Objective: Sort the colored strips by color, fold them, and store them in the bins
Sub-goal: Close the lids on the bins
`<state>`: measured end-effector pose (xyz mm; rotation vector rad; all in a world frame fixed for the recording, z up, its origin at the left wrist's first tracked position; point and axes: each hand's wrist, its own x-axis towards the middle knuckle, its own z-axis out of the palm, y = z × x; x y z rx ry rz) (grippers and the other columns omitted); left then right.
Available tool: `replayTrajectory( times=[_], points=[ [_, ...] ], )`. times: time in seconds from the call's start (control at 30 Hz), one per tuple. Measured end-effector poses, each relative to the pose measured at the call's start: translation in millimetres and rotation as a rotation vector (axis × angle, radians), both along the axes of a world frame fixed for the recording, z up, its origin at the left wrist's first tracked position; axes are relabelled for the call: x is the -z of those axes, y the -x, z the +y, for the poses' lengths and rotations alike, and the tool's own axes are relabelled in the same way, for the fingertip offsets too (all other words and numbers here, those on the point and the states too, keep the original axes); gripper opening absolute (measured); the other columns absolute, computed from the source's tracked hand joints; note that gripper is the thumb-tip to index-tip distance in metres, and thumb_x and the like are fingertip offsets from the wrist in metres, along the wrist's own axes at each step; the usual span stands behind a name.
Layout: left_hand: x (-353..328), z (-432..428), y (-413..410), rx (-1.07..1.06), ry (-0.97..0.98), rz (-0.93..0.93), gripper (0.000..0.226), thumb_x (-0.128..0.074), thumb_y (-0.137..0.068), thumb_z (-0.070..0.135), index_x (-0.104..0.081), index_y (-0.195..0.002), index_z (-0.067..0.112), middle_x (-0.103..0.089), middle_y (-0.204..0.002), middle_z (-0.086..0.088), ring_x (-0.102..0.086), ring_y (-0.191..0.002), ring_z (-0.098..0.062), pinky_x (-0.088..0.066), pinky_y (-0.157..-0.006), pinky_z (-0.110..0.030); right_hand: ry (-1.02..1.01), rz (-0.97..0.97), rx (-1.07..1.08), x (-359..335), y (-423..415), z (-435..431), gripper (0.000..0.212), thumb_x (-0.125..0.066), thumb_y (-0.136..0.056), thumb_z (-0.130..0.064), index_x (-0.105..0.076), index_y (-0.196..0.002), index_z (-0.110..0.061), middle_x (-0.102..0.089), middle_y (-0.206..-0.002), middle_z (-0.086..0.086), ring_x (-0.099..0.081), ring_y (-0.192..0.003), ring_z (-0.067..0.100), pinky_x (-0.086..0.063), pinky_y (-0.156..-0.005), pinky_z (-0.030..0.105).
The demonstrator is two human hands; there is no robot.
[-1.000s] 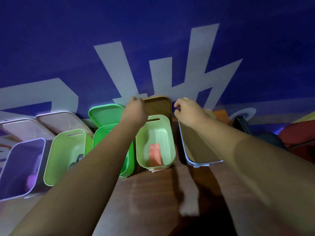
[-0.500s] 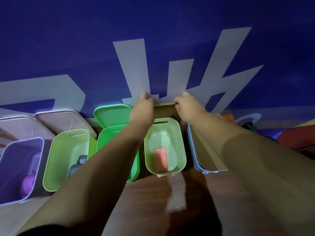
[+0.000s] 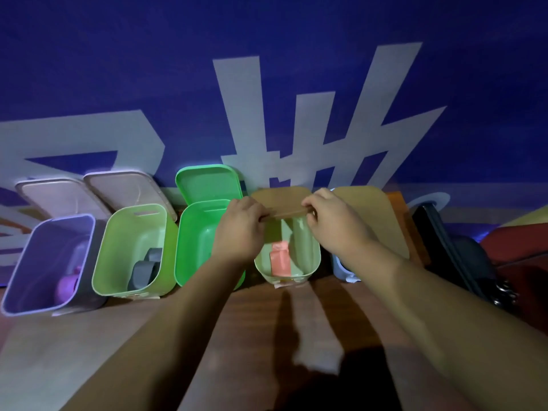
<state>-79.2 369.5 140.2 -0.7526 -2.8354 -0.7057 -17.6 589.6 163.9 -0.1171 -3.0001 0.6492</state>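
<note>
1. Fingers (image 3: 310,203) of the right hand (image 3: 332,225) and of the left hand (image 3: 240,229) are curled round the two ends of a flat tan lid with rounded corners (image 3: 281,200). They hold it tilted just above the far rim of a pale green plastic bin (image 3: 314,262).
2. That bin stands at the far edge of the brown wooden desk (image 3: 89,351), and a folded salmon-pink strip (image 3: 278,259) lies inside it. Sorting and folding look done for this colour, with closing the bin as the step in hand.
3. Toward the desk's left edge, a lilac plastic bin (image 3: 26,262) holds a purple strip (image 3: 66,289). Beside it, a yellow-green plastic bin (image 3: 118,232) holds folded grey strips (image 3: 142,271). Both are open, and two pale pinkish lids (image 3: 124,188) lean behind them.
4. A bright green plastic bin (image 3: 201,241) is open with its green lid (image 3: 207,182) propped behind. No strip shows in it, though the left arm hides part.
5. Right of the hands, a blue plastic bin (image 3: 344,269) lies under a larger tan lid (image 3: 370,221), so its contents are hidden.
6. No loose strips show on the desk, so mostly lidding seems left.
</note>
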Motion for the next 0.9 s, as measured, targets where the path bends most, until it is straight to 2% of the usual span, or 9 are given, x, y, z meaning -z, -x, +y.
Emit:
replayTrajectory(
  times=[0.13, 0.3, 0.37, 0.63, 0.8, 0.9],
  points=[
    [26.1, -4.7, -36.5, -0.007, -0.013, -0.115, 0.036, -0.057, -0.073, 0.003, -0.073, -0.104, 0.014, -0.069, -0.108, -0.008, -0.058, -0.101, -0.035, -0.053, -0.087, -0.043, -0.061, -0.076, -0.013, 16.2, -34.5, -13.1, 0.029, -0.065, -0.097, -0.017, -0.066, -0.125, -0.023, -0.056, -0.130, -0.006, -0.061, -0.112, 0.023, -0.054, -0.090, 0.039],
    [45.3, -11.1, -72.4, 0.039, 0.141, -0.139, 0.026, -0.064, -0.079, 0.006, -0.061, -0.103, 0.016, -0.059, -0.104, -0.007, -0.054, -0.095, -0.034, -0.049, -0.069, -0.044, -0.120, -0.097, -0.028, 36.2, -63.5, -25.9, 0.028, -0.066, -0.095, -0.012, -0.064, -0.121, -0.021, -0.052, -0.128, -0.003, -0.059, -0.110, 0.025, -0.052, -0.089, 0.038],
    [51.3, -14.3, -81.3, 0.055, 0.162, -0.117, 0.025, -0.064, -0.080, 0.008, -0.056, -0.102, 0.017, -0.054, -0.104, -0.006, -0.050, -0.093, -0.032, -0.049, -0.067, -0.046, -0.150, -0.102, -0.035, 43.5, -71.7, -31.4, 0.028, -0.066, -0.094, -0.010, -0.063, -0.119, -0.021, -0.050, -0.125, -0.002, -0.060, -0.106, 0.026, -0.054, -0.089, 0.039],
    [55.0, -12.6, -86.2, 0.162, 0.247, -0.142, 0.039, -0.062, -0.083, 0.006, -0.056, -0.120, 0.015, -0.051, -0.118, -0.005, -0.047, -0.106, -0.030, -0.055, -0.082, -0.048, -0.184, -0.157, 0.032, 61.1, -86.3, -39.2, 0.034, -0.065, -0.087, 0.001, -0.058, -0.115, -0.018, -0.044, -0.124, 0.003, -0.057, -0.105, 0.031, -0.057, -0.086, 0.047],
    [55.2, -12.8, -86.3, 0.169, 0.264, -0.129, 0.034, -0.065, -0.086, 0.006, -0.058, -0.119, 0.015, -0.051, -0.118, -0.006, -0.047, -0.108, -0.030, -0.056, -0.081, -0.047, -0.182, -0.191, 0.049, 69.5, -88.7, -39.1, 0.032, -0.063, -0.089, 0.002, -0.058, -0.116, -0.016, -0.044, -0.125, 0.006, -0.058, -0.107, 0.034, -0.055, -0.083, 0.046],
    [62.9, -20.1, -88.3, 0.188, 0.253, -0.121, 0.029, -0.063, -0.085, 0.002, -0.059, -0.112, 0.012, -0.052, -0.114, -0.009, -0.049, -0.102, -0.032, -0.055, -0.081, -0.050, -0.171, -0.203, 0.016, 72.8, -88.6, -39.9, 0.030, -0.060, -0.089, 0.004, -0.057, -0.112, -0.014, -0.042, -0.124, 0.006, -0.059, -0.105, 0.035, -0.053, -0.082, 0.047]
  ],
)
